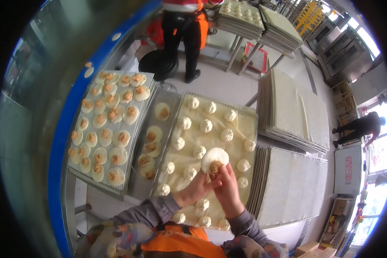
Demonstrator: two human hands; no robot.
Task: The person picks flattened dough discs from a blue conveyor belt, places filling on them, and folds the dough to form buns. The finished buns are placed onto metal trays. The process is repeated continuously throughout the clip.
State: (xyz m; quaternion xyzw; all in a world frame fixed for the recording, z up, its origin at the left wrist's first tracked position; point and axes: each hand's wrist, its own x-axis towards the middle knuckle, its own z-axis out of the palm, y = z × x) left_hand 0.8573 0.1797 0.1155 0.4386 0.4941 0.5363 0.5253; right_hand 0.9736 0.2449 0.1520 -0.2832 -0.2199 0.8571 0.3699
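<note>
A round white dough wrapper (215,157) with a lump of brown filling (216,167) is held up over the middle tray. My left hand (197,188) is closed at its near left edge, thumb and fingers drawn together. On the near right side, my right hand (228,189) pinches the wrapper beside the filling. Below both hands, pleated buns (206,126) stand spaced out on a cloth-lined tray (219,118). At the left, another tray (96,183) carries flat wrappers (119,155) topped with filling. Several more filled wrappers (154,133) lie on the metal surface between the trays.
Stacks of cloth-covered trays (294,107) stand to the right, one (292,185) close beside the bun tray. A blue-edged belt frame (64,124) runs along the left. Ahead, a person in an orange apron (185,36) stands near a black round stool (158,64).
</note>
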